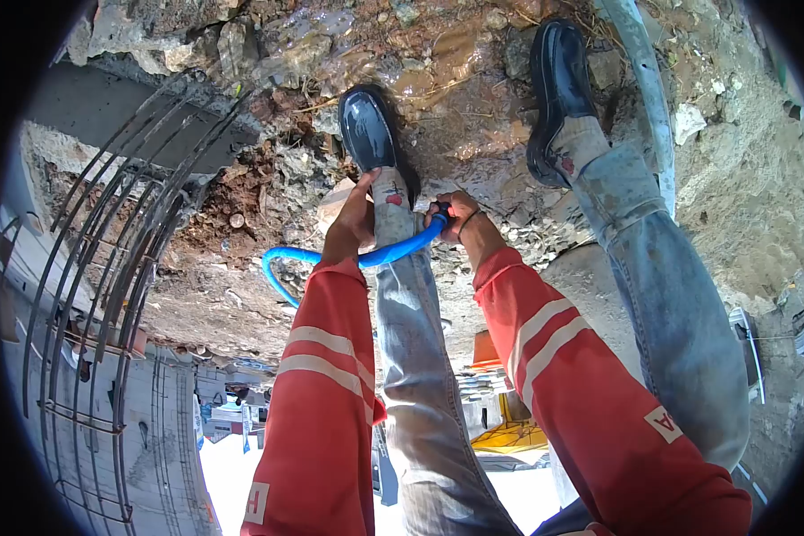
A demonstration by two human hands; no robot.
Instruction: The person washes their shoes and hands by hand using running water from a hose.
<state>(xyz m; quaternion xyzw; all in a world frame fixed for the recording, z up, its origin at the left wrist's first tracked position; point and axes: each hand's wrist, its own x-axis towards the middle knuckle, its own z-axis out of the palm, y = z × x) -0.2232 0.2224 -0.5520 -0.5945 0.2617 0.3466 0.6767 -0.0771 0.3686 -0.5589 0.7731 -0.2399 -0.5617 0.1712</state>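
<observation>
A blue hose (400, 250) runs across the shin of my left trouser leg, and its dark end is gripped in my right hand (460, 214), fingers closed around it. My left hand (355, 214) lies against the ankle and heel of the left shoe, its visible fingers stretched toward the shoe and partly hidden. That black shoe (368, 129) looks wet and shiny. A pale sock (390, 192) with a red mark shows above it. The other black shoe (558, 85) stands apart on the right.
Wet brown mud (456, 76) lies between and ahead of the shoes, with loose stones around. Rusty steel bars (121, 259) stand at left beside a grey concrete slab (125, 112). A pale grey pipe (648, 80) runs along the right shoe's outer side.
</observation>
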